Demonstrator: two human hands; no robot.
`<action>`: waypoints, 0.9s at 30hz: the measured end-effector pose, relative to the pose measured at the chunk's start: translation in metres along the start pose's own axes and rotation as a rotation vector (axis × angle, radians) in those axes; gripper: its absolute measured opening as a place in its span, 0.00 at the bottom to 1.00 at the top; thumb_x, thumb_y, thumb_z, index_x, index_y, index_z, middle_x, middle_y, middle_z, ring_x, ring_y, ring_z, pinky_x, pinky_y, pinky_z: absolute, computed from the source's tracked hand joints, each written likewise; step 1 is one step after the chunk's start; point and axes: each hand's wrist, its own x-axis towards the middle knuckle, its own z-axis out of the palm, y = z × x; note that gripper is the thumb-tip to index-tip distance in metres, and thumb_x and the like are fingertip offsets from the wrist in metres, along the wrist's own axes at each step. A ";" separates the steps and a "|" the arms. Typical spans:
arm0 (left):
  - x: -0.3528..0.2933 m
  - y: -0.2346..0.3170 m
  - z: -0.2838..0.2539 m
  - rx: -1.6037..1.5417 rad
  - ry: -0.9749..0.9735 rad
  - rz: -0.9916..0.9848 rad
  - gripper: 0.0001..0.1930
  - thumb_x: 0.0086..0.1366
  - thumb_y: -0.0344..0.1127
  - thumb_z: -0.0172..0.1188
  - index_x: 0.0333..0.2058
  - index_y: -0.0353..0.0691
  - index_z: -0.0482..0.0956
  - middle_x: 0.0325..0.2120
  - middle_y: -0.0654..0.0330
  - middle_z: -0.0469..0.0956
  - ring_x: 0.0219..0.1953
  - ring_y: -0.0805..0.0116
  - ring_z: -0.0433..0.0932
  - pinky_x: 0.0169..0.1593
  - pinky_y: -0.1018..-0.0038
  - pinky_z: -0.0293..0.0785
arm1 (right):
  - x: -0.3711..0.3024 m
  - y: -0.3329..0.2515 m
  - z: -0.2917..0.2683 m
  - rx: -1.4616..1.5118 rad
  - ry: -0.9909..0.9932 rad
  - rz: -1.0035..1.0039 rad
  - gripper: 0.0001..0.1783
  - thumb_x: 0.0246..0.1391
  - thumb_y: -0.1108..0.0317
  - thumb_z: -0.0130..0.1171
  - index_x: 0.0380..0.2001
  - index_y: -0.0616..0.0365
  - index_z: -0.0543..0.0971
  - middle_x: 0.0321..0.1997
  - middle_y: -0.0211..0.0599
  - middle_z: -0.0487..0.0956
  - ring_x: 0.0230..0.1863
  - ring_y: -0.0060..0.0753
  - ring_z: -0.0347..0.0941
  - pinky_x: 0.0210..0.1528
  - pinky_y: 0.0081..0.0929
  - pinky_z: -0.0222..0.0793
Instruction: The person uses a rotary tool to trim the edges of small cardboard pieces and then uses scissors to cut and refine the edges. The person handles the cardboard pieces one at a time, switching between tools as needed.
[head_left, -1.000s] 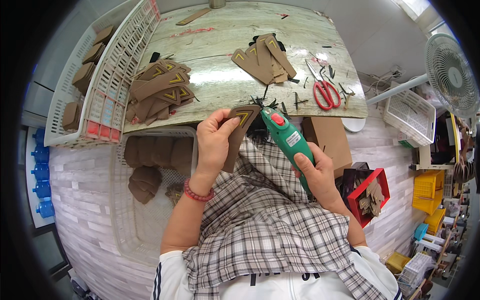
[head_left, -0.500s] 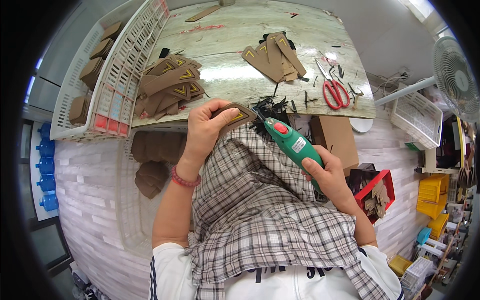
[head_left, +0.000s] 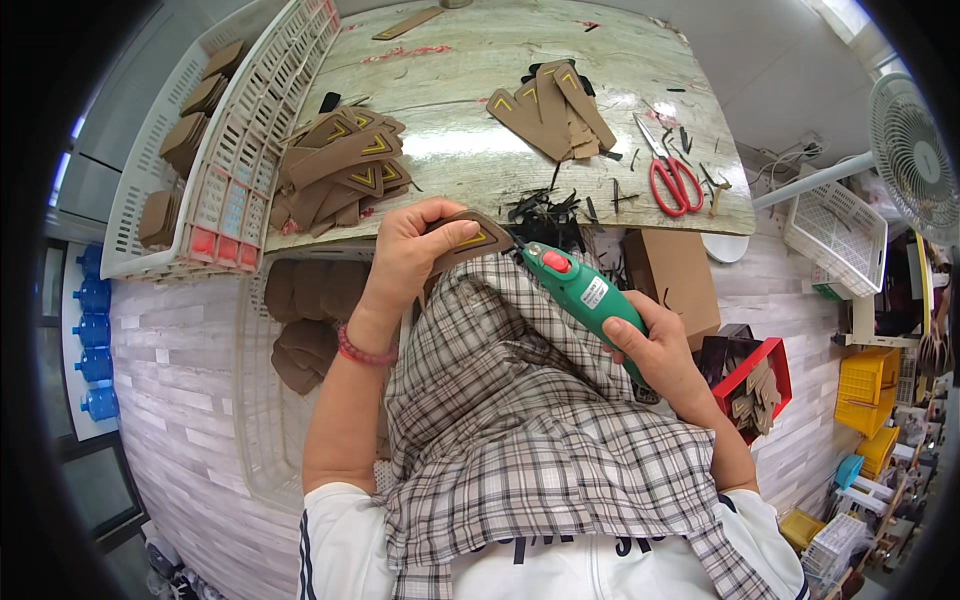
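My left hand pinches a flat brown fabric tab with a yellow V-shaped line on it, thumb on top. Wrapped in my right hand is a green handheld electric cutter with a red button. The cutter's narrow tip meets the right-hand edge of the tab, just in front of the table's near edge; the exact contact is too small to make out. Dark trimmed scraps lie heaped behind the tip. Similar tabs form a pile at the left and a smaller stack farther back.
Red-handled scissors lie on the table at the right. A white plastic basket with brown stacks stands on its left side. Below are a cardboard box, a red box of brown pieces and a white crate. A fan stands right.
The brown tab has shifted slightly to the right and tilted a little downward at its tip. The cutter's tip has followed along its edge. Both hands keep their grip.
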 end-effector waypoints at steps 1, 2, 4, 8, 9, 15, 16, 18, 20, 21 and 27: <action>0.000 0.000 0.000 0.002 -0.007 0.000 0.04 0.60 0.27 0.61 0.32 0.32 0.80 0.26 0.66 0.79 0.28 0.83 0.74 0.34 0.86 0.70 | 0.000 0.000 0.000 0.009 -0.004 0.004 0.19 0.57 0.60 0.60 0.44 0.65 0.75 0.26 0.28 0.74 0.24 0.14 0.68 0.26 0.16 0.67; 0.001 0.000 -0.001 0.004 -0.014 0.001 0.04 0.60 0.27 0.61 0.32 0.32 0.80 0.26 0.66 0.79 0.28 0.83 0.74 0.34 0.86 0.70 | 0.000 -0.001 0.000 0.019 -0.009 0.008 0.19 0.57 0.60 0.60 0.43 0.65 0.75 0.26 0.28 0.74 0.24 0.14 0.68 0.26 0.16 0.66; 0.001 0.001 -0.002 0.019 -0.027 -0.013 0.04 0.60 0.27 0.61 0.32 0.33 0.80 0.26 0.66 0.79 0.28 0.83 0.74 0.34 0.86 0.70 | 0.001 -0.002 0.001 0.028 -0.017 0.010 0.19 0.57 0.60 0.60 0.43 0.65 0.75 0.26 0.27 0.74 0.24 0.14 0.68 0.26 0.15 0.66; -0.001 0.002 -0.002 0.037 -0.078 -0.067 0.04 0.59 0.27 0.61 0.31 0.33 0.80 0.26 0.67 0.78 0.28 0.84 0.72 0.33 0.86 0.69 | 0.003 -0.005 0.003 0.018 -0.026 0.017 0.19 0.57 0.59 0.60 0.43 0.64 0.76 0.26 0.27 0.73 0.24 0.14 0.68 0.26 0.15 0.66; -0.001 0.002 -0.002 0.035 -0.097 -0.080 0.04 0.59 0.27 0.61 0.31 0.33 0.80 0.25 0.67 0.78 0.27 0.84 0.72 0.32 0.86 0.68 | 0.004 -0.005 0.004 0.013 -0.027 0.024 0.19 0.57 0.59 0.60 0.43 0.64 0.76 0.26 0.27 0.73 0.24 0.14 0.68 0.26 0.15 0.66; -0.001 -0.010 -0.005 0.206 -0.212 -0.122 0.04 0.58 0.27 0.61 0.30 0.32 0.79 0.25 0.68 0.76 0.29 0.83 0.71 0.33 0.84 0.68 | 0.018 0.002 0.014 0.047 -0.033 -0.014 0.19 0.56 0.59 0.60 0.43 0.64 0.76 0.26 0.27 0.73 0.24 0.14 0.68 0.26 0.16 0.66; 0.000 -0.007 -0.005 0.225 -0.213 -0.110 0.04 0.58 0.27 0.61 0.31 0.32 0.79 0.25 0.68 0.76 0.29 0.83 0.71 0.34 0.84 0.68 | 0.021 0.002 0.015 0.074 -0.022 -0.005 0.20 0.56 0.58 0.60 0.44 0.64 0.76 0.26 0.27 0.73 0.24 0.14 0.68 0.26 0.16 0.67; 0.007 0.002 -0.017 0.407 -0.163 -0.030 0.04 0.58 0.27 0.61 0.30 0.32 0.80 0.25 0.69 0.76 0.29 0.84 0.71 0.34 0.84 0.68 | 0.023 0.006 0.014 0.152 0.021 0.009 0.20 0.56 0.58 0.60 0.44 0.64 0.76 0.26 0.28 0.74 0.24 0.15 0.68 0.26 0.17 0.67; 0.025 0.033 -0.046 0.396 0.035 -0.005 0.05 0.58 0.30 0.61 0.30 0.33 0.80 0.24 0.68 0.76 0.27 0.82 0.71 0.33 0.82 0.69 | 0.023 0.006 0.007 0.228 0.044 0.022 0.20 0.55 0.57 0.61 0.42 0.65 0.75 0.25 0.28 0.73 0.25 0.15 0.68 0.28 0.18 0.67; 0.036 0.048 -0.078 0.601 0.139 -0.026 0.06 0.59 0.30 0.61 0.30 0.33 0.80 0.24 0.69 0.76 0.27 0.83 0.71 0.33 0.83 0.69 | 0.023 0.008 0.001 0.229 0.021 0.020 0.20 0.55 0.57 0.62 0.41 0.65 0.75 0.26 0.28 0.73 0.25 0.16 0.68 0.28 0.18 0.67; 0.101 0.055 -0.084 1.378 0.471 0.698 0.09 0.56 0.38 0.63 0.31 0.39 0.80 0.32 0.57 0.77 0.39 0.56 0.72 0.46 0.64 0.67 | 0.021 0.021 -0.028 0.217 0.057 0.089 0.17 0.54 0.59 0.61 0.39 0.62 0.73 0.27 0.31 0.75 0.26 0.18 0.69 0.32 0.18 0.66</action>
